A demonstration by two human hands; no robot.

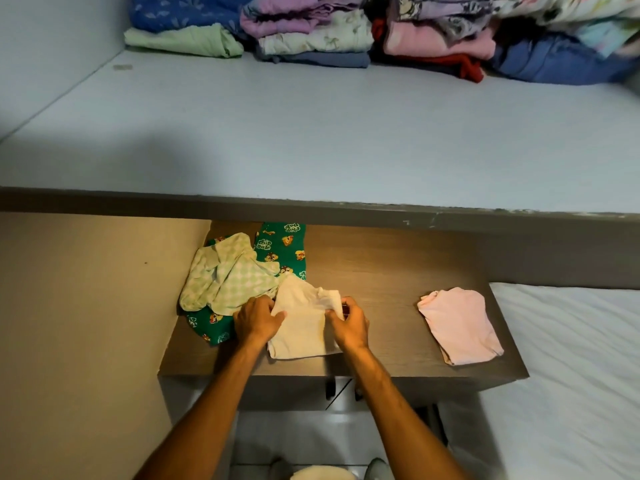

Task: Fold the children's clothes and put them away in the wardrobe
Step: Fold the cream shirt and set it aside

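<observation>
- Forearms reach in from the lower edge toward a brown wooden counter (398, 271).
- Left hand (258, 320) has its grip pinched on the left edge of a cream garment (301, 327); right hand (348, 323) has its grip pinched on a fold at the garment's upper right.
- Cream garment lies flat on the counter, near the front edge, partly folded.
- Just left, touching it: a pale green checked garment (225, 278), crumpled, lying on top of green cartoon-print clothing (284, 244).
- Well to the right, a folded pink garment (460, 327) near the counter's right end, beside a white bed (571, 358).
- Above and beyond, a pale blue shelf (311, 133) holds stacks of folded clothes (311, 32) along its back.
</observation>
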